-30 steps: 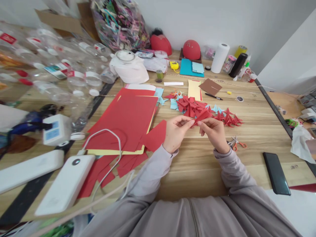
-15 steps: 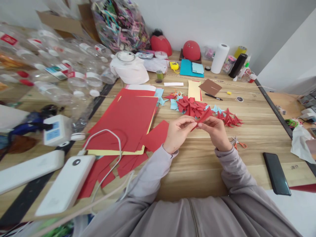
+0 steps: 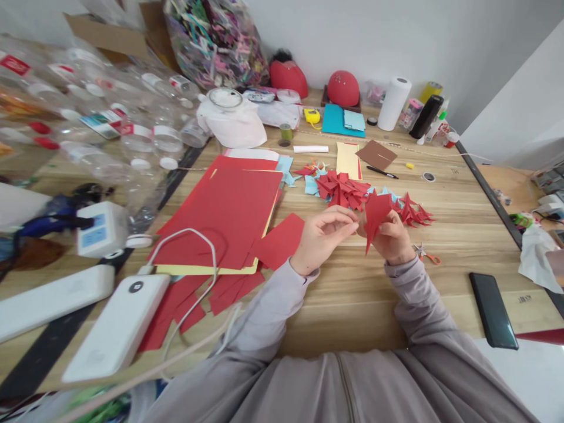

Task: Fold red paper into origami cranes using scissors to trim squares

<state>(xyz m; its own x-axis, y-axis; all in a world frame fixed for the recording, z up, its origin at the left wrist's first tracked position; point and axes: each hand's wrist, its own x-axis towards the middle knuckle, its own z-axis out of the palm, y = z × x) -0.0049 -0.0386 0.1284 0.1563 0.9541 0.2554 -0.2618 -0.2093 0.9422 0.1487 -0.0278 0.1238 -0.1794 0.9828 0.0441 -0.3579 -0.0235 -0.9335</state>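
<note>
A folded red paper piece [image 3: 377,216] is in my right hand [image 3: 395,242], pinched between thumb and fingers, one point hanging down. My left hand [image 3: 325,235] is just to its left, thumb and fingertips drawn together with no paper visible in them; a small gap separates it from the folded piece. Behind both hands lies a pile of folded red paper pieces [image 3: 342,189], with more pointed red pieces [image 3: 414,210] to the right and light blue ones [image 3: 311,185] among them. A flat red paper rectangle [image 3: 282,239] rests by my left wrist.
Stacked red sheets [image 3: 220,217] and a white power bank [image 3: 117,326] with a cable are at left, beside many plastic bottles [image 3: 136,141]. Orange-handled scissors [image 3: 429,257] and a black phone [image 3: 492,309] lie at right. A brown card [image 3: 376,155] and black pen [image 3: 382,172] lie farther back.
Both hands held the red paper before. My left hand has come off it, and my right hand has turned the folded piece upright so its broad side shows.
</note>
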